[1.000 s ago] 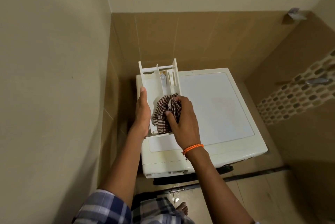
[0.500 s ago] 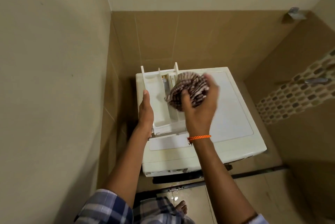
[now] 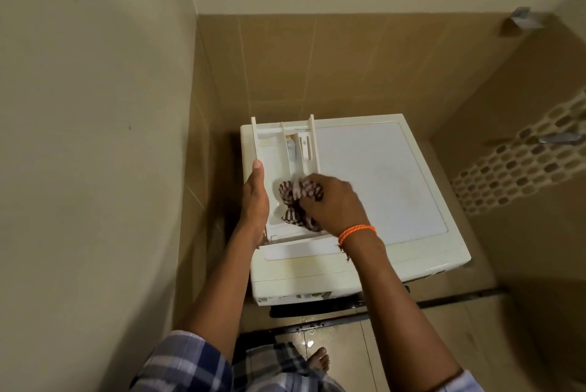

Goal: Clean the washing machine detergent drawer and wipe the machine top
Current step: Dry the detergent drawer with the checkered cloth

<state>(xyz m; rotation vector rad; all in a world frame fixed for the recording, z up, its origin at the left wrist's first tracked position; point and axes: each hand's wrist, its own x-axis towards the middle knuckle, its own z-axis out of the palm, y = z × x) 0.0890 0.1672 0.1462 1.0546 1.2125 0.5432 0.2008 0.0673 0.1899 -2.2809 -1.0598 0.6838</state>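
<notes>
While the drawer point(image 3: 276, 166) lies on the machine top point(image 3: 380, 176), long axis running away from the person, the left hand point(image 3: 255, 198) steadies its left wall, fingers straight; the right hand point(image 3: 336, 204) grips a bunched cloth point(image 3: 296, 198) in the near compartment, far compartments directly ahead.

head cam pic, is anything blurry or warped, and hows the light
Head view: the right hand and the checked cloth it grips are smeared by motion blur, while the left hand on the detergent drawer is sharper; wide-angle distortion bows the walls; lighting is dim and warm, with shadow beside the washing machine.
</notes>
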